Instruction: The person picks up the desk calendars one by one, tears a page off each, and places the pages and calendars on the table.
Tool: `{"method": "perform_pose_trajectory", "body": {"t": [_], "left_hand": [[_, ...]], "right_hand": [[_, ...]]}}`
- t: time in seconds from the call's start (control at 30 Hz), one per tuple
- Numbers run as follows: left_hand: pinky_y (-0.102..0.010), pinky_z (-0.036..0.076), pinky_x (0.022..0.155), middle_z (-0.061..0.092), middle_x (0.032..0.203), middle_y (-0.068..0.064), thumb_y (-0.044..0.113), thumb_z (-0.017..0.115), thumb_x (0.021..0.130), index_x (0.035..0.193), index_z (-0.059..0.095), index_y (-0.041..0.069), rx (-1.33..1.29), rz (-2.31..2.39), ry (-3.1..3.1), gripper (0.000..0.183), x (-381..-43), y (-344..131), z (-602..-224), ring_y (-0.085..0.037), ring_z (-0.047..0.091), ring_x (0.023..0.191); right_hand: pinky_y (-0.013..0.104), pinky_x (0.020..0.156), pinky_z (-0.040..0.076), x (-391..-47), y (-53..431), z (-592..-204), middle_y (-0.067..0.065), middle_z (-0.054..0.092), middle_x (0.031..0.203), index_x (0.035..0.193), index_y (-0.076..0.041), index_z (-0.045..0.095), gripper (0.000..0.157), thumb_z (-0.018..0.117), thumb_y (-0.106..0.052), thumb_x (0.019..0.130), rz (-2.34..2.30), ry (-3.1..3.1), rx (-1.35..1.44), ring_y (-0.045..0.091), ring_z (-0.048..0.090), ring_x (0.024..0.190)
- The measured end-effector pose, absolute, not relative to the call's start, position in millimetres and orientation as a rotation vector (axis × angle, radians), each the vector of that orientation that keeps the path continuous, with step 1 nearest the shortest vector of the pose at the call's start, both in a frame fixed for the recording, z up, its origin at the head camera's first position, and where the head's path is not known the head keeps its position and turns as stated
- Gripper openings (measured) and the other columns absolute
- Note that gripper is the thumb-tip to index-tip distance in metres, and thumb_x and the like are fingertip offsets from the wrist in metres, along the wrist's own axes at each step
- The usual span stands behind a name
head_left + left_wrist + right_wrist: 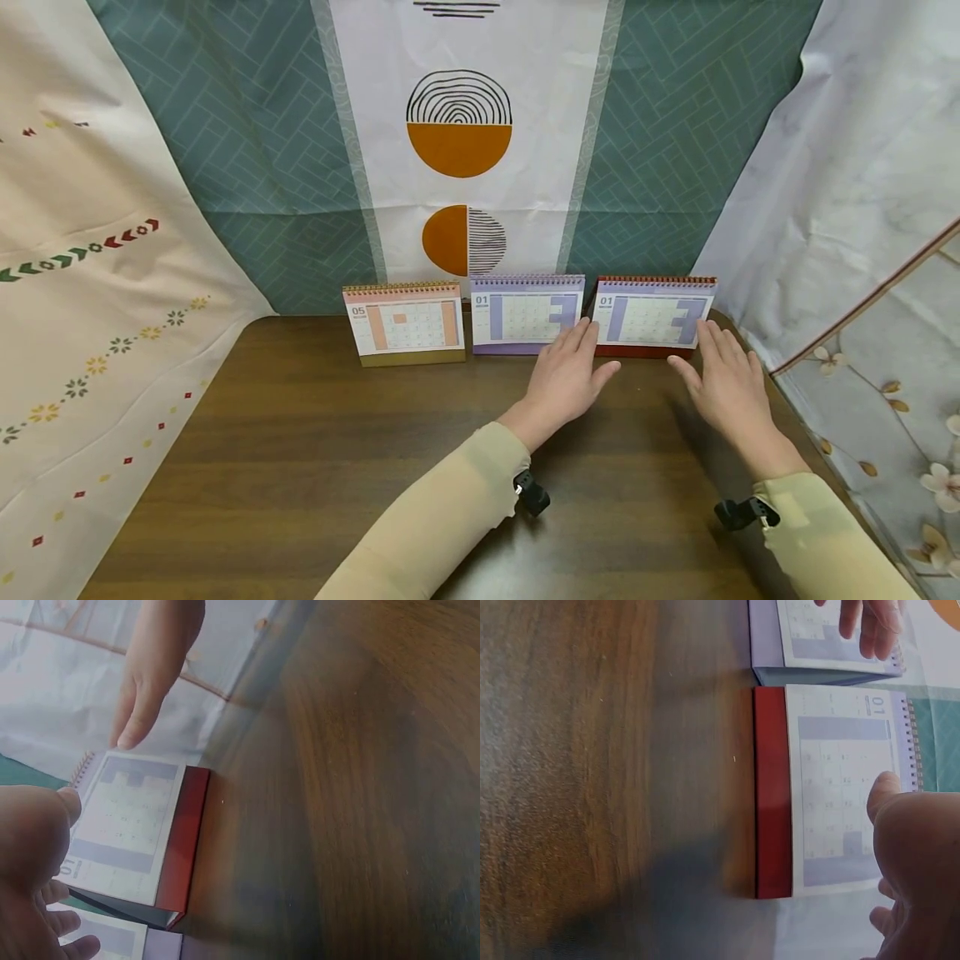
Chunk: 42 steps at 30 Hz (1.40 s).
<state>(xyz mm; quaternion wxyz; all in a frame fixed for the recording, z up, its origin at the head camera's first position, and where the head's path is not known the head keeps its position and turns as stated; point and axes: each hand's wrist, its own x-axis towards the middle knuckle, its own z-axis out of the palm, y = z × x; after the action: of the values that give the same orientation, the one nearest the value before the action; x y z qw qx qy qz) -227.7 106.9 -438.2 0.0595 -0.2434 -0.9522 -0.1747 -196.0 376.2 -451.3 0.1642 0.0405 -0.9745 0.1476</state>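
Three spiral-bound desk calendars stand in a row at the back of the table. The right one is a red-based calendar (652, 317) with a lilac page marked 01. Beside it is a purple-based calendar (517, 317), also on 01, and leftmost a gold-based calendar (405, 325) on 05. My left hand (566, 375), fingers extended and thumb out to the right, is at the gap between the purple and red calendars. At the red calendar's right side, my right hand (727, 379) has its fingers straight and thumb pointing inward. Neither hand grips anything.
The brown wooden table (337, 467) stretches toward me. Behind the calendars hangs a green and white patterned cloth (277, 150). A cream cloth (97, 275) borders the left side, and a floral white cloth (855, 275) the right.
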Motion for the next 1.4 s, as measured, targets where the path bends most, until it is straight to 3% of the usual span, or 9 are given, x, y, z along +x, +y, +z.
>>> {"method": "perform_pose_trajectory", "body": {"t": [0.27, 0.6, 0.83, 1.1, 1.3, 1.4], "left_hand": [[-0.053, 0.036, 0.127, 0.033, 0.179, -0.008, 0.058, 0.051, 0.114, 0.174, 0.032, 0.011, -0.697, -0.602, -2.897, 0.079, -233, 115, -443, -0.028, 0.038, 0.161], [-0.05, 0.036, 0.127, 0.037, 0.177, -0.008, 0.053, 0.056, 0.114, 0.173, 0.034, 0.008, -0.665, -0.797, -2.891, 0.077, -242, 130, -443, -0.027, 0.04, 0.159], [-0.043, 0.038, 0.126, 0.035, 0.177, -0.013, 0.049, 0.059, 0.114, 0.174, 0.029, 0.006, -0.588, -0.926, -2.895, 0.08, -244, 137, -441, -0.026, 0.041, 0.159], [-0.038, 0.038, 0.125, 0.034, 0.178, -0.011, 0.048, 0.061, 0.113, 0.175, 0.025, 0.007, -0.514, -1.063, -2.922, 0.082, -246, 138, -443, -0.023, 0.038, 0.16], [-0.037, 0.035, 0.127, 0.032, 0.179, -0.009, 0.046, 0.06, 0.114, 0.176, 0.022, 0.007, -0.512, -1.157, -2.944, 0.082, -250, 140, -445, -0.021, 0.034, 0.162], [-0.037, 0.035, 0.127, 0.031, 0.179, -0.009, 0.045, 0.06, 0.114, 0.176, 0.021, 0.007, -0.502, -1.211, -2.944, 0.083, -253, 141, -446, -0.021, 0.034, 0.162]], "right_hand": [[0.083, 0.116, 0.022, -203, 384, -452, 0.041, 0.032, 0.167, 0.169, 0.009, 0.025, 0.081, 0.056, -0.044, 0.116, 0.484, -2.779, 0.097, 0.064, 0.032, 0.149], [0.086, 0.114, 0.02, -212, 392, -453, 0.042, 0.024, 0.17, 0.171, 0.009, 0.014, 0.087, 0.048, -0.051, 0.118, 0.564, -2.841, 0.046, 0.066, 0.031, 0.15], [0.087, 0.116, 0.014, -220, 395, -452, 0.045, 0.018, 0.17, 0.171, 0.01, 0.005, 0.088, 0.041, -0.05, 0.119, 0.764, -2.847, -0.026, 0.067, 0.023, 0.153], [0.082, 0.119, 0.017, -220, 400, -453, 0.047, 0.003, 0.171, 0.17, 0.008, -0.008, 0.092, 0.038, -0.053, 0.119, 1.014, -2.897, -0.095, 0.07, 0.012, 0.154], [0.077, 0.124, 0.012, -226, 396, -451, 0.042, -0.003, 0.174, 0.17, 0.009, -0.009, 0.091, 0.037, -0.051, 0.119, 1.159, -2.849, -0.069, 0.063, 0.005, 0.159], [0.077, 0.124, 0.015, -230, 394, -450, 0.042, 0.004, 0.174, 0.171, 0.008, -0.005, 0.087, 0.039, -0.047, 0.12, 1.211, -2.809, -0.061, 0.063, 0.01, 0.159]]}}
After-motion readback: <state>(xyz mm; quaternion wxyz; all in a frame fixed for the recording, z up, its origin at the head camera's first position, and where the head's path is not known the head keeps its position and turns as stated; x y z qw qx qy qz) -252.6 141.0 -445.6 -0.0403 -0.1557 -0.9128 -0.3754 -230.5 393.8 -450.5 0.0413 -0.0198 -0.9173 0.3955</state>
